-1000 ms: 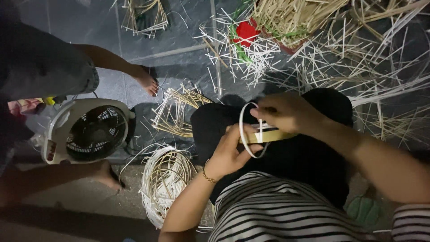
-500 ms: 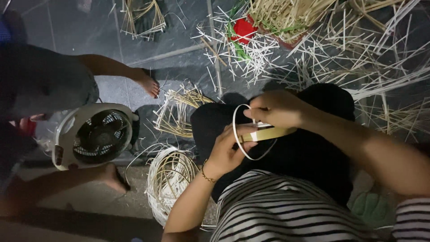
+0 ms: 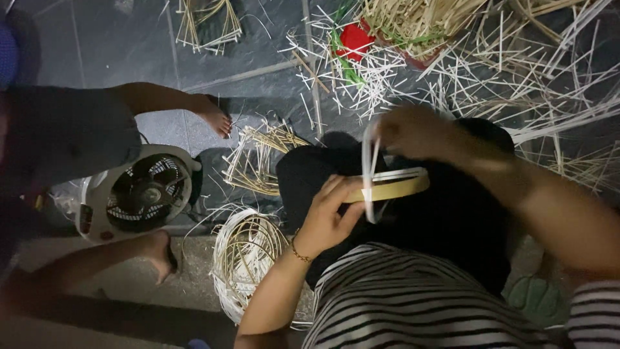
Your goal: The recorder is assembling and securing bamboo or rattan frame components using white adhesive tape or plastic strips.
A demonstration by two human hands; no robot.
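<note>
At centre frame the left hand point(image 3: 329, 216) pinches a flat bamboo hoop point(image 3: 394, 189) over the dark lap, while the blurred right hand point(image 3: 413, 132) grips a pale strip point(image 3: 369, 168) looped around it. Only one wrap shows, so most binding seems left. Coiled strips point(image 3: 248, 258) lie lower left beside a small fan point(image 3: 139, 194).

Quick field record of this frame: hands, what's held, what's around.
left hand: grips flat tan strip over the lap
right hand: blurred, pulls thin white strip looped across the tan one
lap: black cloth
floor left: white fan, coil of cane
floor top: scattered pale sticks, red object
other person: bare foot near fan
</note>
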